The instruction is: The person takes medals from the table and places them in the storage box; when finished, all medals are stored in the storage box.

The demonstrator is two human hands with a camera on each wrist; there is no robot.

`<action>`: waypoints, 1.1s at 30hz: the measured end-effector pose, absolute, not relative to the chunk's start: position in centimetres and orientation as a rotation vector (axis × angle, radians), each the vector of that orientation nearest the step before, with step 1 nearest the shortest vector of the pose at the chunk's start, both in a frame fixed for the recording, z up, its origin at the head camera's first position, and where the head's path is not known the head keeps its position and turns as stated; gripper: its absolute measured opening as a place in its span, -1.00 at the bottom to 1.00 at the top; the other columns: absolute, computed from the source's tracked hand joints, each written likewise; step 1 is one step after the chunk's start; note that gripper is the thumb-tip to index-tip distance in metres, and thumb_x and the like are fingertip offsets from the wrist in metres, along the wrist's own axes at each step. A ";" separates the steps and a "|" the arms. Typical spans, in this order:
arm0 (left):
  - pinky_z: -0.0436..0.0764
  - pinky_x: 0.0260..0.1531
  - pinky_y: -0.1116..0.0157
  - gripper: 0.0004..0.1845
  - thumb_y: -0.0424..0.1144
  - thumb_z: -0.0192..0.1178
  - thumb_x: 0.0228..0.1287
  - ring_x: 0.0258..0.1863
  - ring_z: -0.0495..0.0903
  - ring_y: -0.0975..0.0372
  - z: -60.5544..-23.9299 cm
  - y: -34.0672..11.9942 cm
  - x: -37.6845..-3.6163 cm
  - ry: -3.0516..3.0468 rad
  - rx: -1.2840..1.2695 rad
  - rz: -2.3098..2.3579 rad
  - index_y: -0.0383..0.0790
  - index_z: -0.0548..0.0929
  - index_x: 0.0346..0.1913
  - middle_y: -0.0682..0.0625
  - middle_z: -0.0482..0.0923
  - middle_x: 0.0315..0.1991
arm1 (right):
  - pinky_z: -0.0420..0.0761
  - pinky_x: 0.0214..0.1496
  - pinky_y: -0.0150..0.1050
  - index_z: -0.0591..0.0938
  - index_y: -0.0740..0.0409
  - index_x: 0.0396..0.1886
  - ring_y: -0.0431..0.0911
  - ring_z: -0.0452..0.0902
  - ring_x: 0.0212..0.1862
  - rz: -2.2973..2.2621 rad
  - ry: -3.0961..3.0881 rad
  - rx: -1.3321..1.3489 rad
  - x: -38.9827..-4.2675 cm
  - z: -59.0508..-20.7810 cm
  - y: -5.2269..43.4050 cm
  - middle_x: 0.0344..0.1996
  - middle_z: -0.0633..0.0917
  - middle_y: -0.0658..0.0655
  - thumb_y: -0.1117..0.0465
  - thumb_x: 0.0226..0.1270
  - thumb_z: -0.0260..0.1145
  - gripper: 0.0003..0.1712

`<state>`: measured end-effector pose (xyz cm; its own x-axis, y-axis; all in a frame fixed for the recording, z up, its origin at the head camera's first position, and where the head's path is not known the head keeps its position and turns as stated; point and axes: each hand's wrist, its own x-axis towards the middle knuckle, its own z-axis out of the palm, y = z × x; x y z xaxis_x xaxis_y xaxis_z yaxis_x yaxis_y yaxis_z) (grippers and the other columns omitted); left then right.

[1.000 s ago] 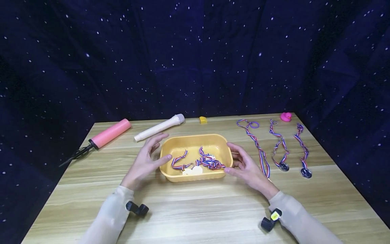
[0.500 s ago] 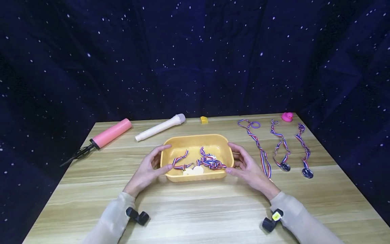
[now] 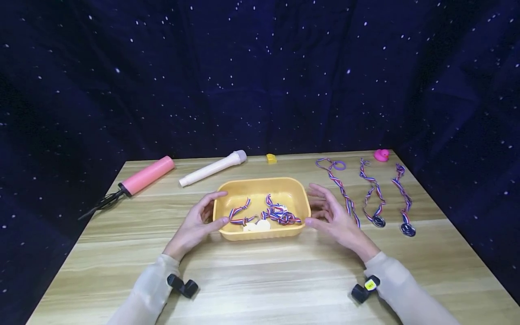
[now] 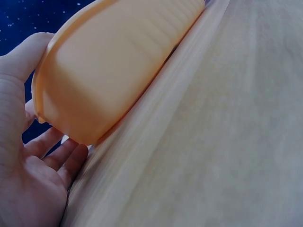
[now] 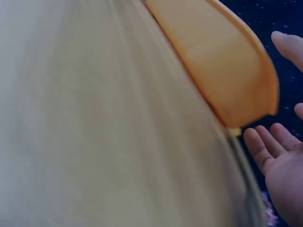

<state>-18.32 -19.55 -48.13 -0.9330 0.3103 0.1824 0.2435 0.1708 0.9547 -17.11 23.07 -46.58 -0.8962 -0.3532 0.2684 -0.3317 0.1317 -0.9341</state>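
Bench point(image 3: 264, 280) of pale wood grain carries the tub point(image 3: 280, 234) near its middle, long sides running left to right, its base apparently down on the wood. The tub looks like thin moulded plastic: probably light, stiff with a little give in the walls, unlikely to break, and rather slippery where the surface shines. Its short ends seem the best places to take hold, thumbs over the lip and fingers low against the outside, both ends kept level so that the contents do not slide. The left hand point(image 3: 195, 225) grips the left end that way, thumb at the rim and fingers around the outer wall. The right hand point(image 3: 336, 221) holds nothing; its fingers are loosely extended just beside the right end, and the right wrist view shows a gap between them and the wall. Inside the tub, the ribbons point(image 3: 288, 219) lie bunched and knotted, soft and limp by the look of them, likely to snag on one another if pulled. Smallest are the discs point(image 3: 263, 225) by the near wall, washed out by glare; they look hard and smooth, so they may skid on the tub's floor and are better taken by the edge than pressed flat.
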 end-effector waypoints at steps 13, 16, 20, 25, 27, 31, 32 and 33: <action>0.13 0.74 0.03 -0.24 -0.35 0.52 0.43 0.73 0.20 0.01 -48.1 -19.3 -18.4 2.351 0.574 1.926 -0.06 0.48 0.62 -0.11 0.35 0.68 | 0.69 0.23 -0.32 0.30 0.21 0.73 0.07 0.57 0.39 -2.017 2.514 -0.741 -15.3 -44.3 29.6 0.49 0.55 0.17 0.60 0.42 0.44 -0.04; 0.09 0.75 -0.06 -0.24 -0.34 0.53 0.42 0.74 0.17 0.00 -48.1 -19.4 -18.4 2.353 0.568 1.925 -0.05 0.48 0.61 -0.11 0.34 0.68 | 0.71 0.19 -0.35 0.30 0.31 0.71 -0.02 0.61 0.35 -2.021 2.528 -0.767 -14.8 -44.7 31.1 0.45 0.58 0.19 0.67 0.37 0.43 -0.04; 0.07 0.76 -0.09 -0.24 -0.33 0.53 0.43 0.75 0.15 -0.01 -48.2 -19.4 -18.3 2.362 0.560 1.916 -0.04 0.49 0.61 -0.12 0.33 0.69 | 0.72 0.15 -0.36 0.29 0.42 0.67 -0.03 0.65 0.28 -2.034 2.526 -0.763 -13.8 -45.4 32.7 0.39 0.61 0.17 0.71 0.32 0.42 -0.05; 0.12 0.75 -0.06 -0.25 -0.33 0.53 0.43 0.72 0.23 0.00 -48.2 -19.3 -18.5 2.364 0.572 1.921 -0.03 0.49 0.61 -0.11 0.39 0.65 | 0.73 0.06 -0.39 0.34 0.43 0.64 -0.04 0.68 0.11 -2.009 2.535 -0.730 -12.9 -45.8 33.9 0.26 0.65 0.18 0.75 0.23 0.47 -0.02; 0.13 0.74 -0.06 -0.25 -0.34 0.53 0.43 0.71 0.25 -0.01 -48.2 -19.3 -18.5 2.356 0.574 1.927 -0.03 0.49 0.61 -0.12 0.40 0.64 | 0.73 0.03 -0.40 0.35 0.43 0.62 -0.07 0.69 0.04 -1.958 2.553 -0.721 -12.6 -46.1 34.2 0.20 0.66 0.23 0.73 0.21 0.50 -0.02; 0.14 0.74 -0.09 -0.25 -0.35 0.52 0.43 0.70 0.27 -0.04 -48.1 -19.4 -18.4 2.347 0.576 1.929 -0.06 0.48 0.61 -0.14 0.40 0.64 | 0.73 -0.02 -0.39 0.35 0.47 0.60 -0.06 0.68 -0.06 -1.839 2.558 -0.719 -12.2 -46.9 34.5 0.11 0.62 0.38 0.68 0.22 0.54 -0.04; 0.13 0.74 -0.09 -0.25 -0.35 0.52 0.43 0.71 0.25 -0.04 -48.1 -19.4 -18.4 2.350 0.574 1.929 -0.06 0.48 0.61 -0.14 0.39 0.65 | 0.72 -0.03 -0.39 0.35 0.48 0.59 -0.06 0.67 -0.07 -1.798 2.566 -0.716 -12.2 -47.1 34.5 0.09 0.61 0.39 0.66 0.22 0.56 -0.04; 0.12 0.75 -0.10 -0.25 -0.35 0.52 0.43 0.71 0.24 -0.04 -48.1 -19.5 -18.3 2.353 0.573 1.928 -0.07 0.48 0.61 -0.14 0.38 0.65 | 0.71 -0.03 -0.39 0.36 0.46 0.59 -0.06 0.67 -0.08 -1.760 2.570 -0.714 -12.2 -47.2 34.6 0.08 0.61 0.39 0.63 0.23 0.58 -0.05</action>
